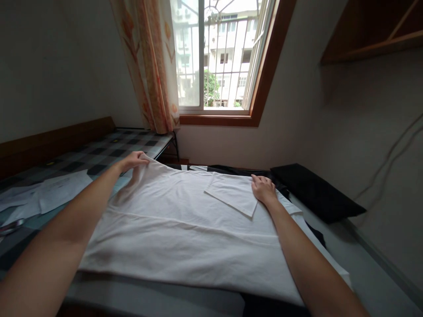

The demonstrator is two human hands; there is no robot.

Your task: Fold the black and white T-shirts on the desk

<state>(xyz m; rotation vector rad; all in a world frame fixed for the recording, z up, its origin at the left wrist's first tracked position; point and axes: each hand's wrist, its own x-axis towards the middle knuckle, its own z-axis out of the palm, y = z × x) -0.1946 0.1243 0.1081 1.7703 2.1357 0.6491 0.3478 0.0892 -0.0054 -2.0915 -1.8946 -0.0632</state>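
Observation:
A white T-shirt (185,246) lies spread sideways over the surface before me, with one sleeve (233,191) folded in across its body. At its far left corner my left hand (134,160) pinches the hem and lifts it a little, so the cloth slopes up there. My right hand (263,188) rests on the far edge beside the folded sleeve, fingers bent over the cloth. Whether those right fingers grip fabric underneath is hard to see. The collar end of the shirt, to the right, is partly behind my right forearm.
Papers (62,189) lie on the left over a checked bed cover (132,141). A black flat cushion-like item (317,191) sits at the right by the wall. Dark cloth shows behind and under the shirt. A curtain (155,66) hangs by the barred window (224,57).

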